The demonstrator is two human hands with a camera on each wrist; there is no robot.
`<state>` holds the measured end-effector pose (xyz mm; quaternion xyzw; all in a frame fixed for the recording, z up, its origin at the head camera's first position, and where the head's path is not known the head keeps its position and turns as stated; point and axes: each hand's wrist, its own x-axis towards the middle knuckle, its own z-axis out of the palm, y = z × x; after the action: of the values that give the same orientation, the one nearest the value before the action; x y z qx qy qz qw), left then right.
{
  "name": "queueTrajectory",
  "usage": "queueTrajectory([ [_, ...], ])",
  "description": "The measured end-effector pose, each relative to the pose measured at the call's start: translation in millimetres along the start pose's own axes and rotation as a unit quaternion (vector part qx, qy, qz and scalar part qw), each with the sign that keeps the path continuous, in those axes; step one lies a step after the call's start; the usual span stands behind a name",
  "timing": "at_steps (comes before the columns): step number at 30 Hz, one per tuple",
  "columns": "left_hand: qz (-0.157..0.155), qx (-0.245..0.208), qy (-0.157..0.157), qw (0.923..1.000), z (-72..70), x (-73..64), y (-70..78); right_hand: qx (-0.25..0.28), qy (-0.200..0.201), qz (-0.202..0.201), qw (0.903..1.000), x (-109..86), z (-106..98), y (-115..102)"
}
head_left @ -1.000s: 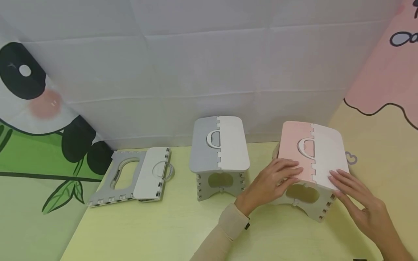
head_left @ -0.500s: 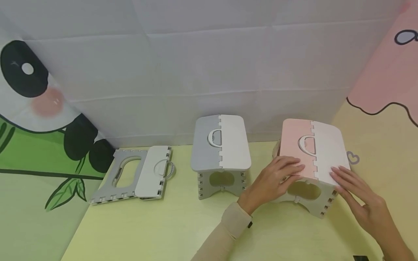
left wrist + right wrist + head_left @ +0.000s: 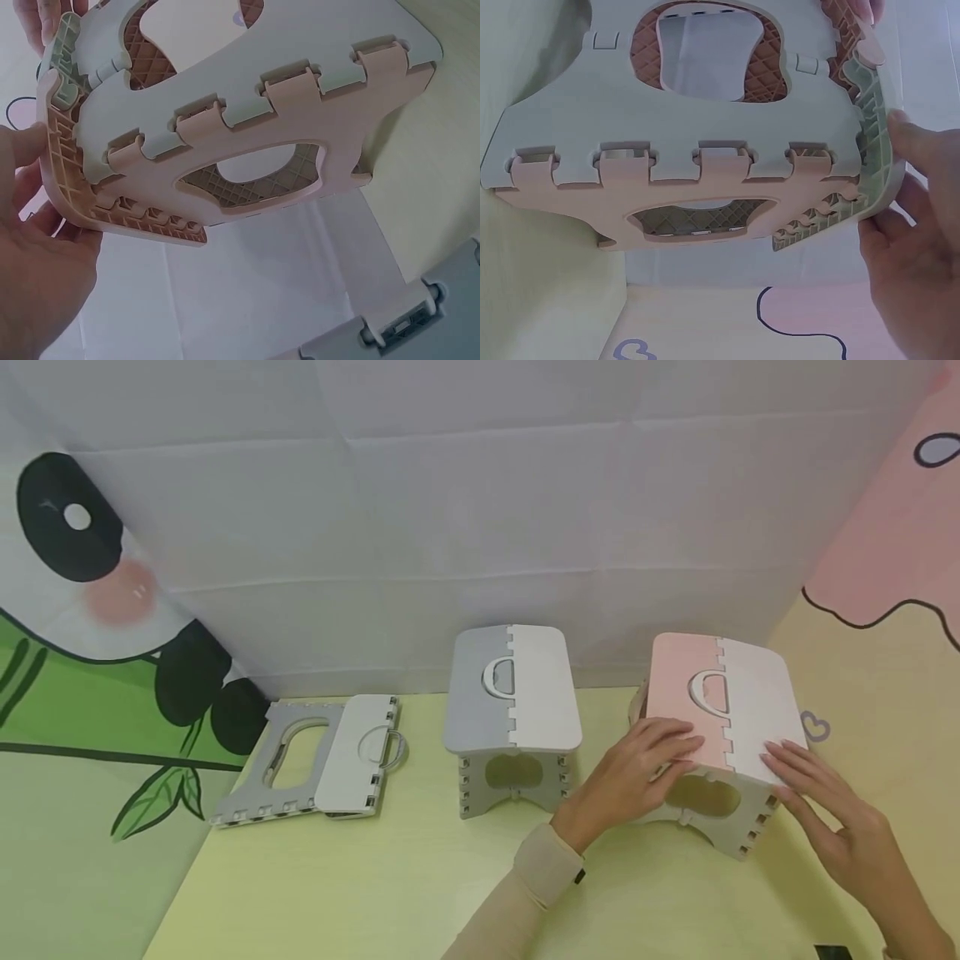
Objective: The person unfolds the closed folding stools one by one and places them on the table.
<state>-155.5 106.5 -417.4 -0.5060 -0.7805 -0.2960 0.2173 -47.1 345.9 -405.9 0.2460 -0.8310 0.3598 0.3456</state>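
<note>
A folding step stool (image 3: pixel 757 693) stands unfolded at the right of the table, its top half pink and half white, with a white D-shaped handle (image 3: pixel 702 693) lying against it. My left hand (image 3: pixel 626 777) rests on the near edge of the pink half, fingers laid over the top. On the near corner of the white half lies my right hand (image 3: pixel 840 827), its fingers extended. Both wrist views show the stool's pink side panel (image 3: pixel 345 142) and white end panel (image 3: pixel 570 112), hinged together. Each thumb touches the rim of the top.
A grey-and-white folding stool (image 3: pixel 543 693) stands unfolded left of the pink one. Farther left, another grey-and-white stool (image 3: pixel 352 760) lies folded flat on the yellow-green table (image 3: pixel 337 877). A white cloth (image 3: pixel 480 510) hangs behind. A small dark object (image 3: pixel 832 952) shows at the bottom edge.
The head view shifts slightly, so the stools appear a little farther right. Both hands stay in place on the pink-and-white stool.
</note>
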Motion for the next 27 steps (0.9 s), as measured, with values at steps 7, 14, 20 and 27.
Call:
queueTrajectory([
  [7,-0.008,0.019,0.002,0.9998,-2.7,-2.6,3.1,-0.010,-0.003,0.032,0.9994,-3.4,-2.3,-0.4],
  [14,-0.013,0.078,0.021,0.9966,-10.8,-5.0,6.8,-0.021,0.021,0.020,0.9993,2.4,-1.0,-6.1],
  [20,-0.027,0.095,0.035,0.9945,-18.0,-9.9,10.1,-0.037,0.026,0.048,0.9978,0.0,-0.2,-10.3],
  [27,-0.032,0.092,0.046,0.9942,-23.9,-19.9,12.7,-0.034,0.031,0.035,0.9983,-3.1,2.5,-14.0],
])
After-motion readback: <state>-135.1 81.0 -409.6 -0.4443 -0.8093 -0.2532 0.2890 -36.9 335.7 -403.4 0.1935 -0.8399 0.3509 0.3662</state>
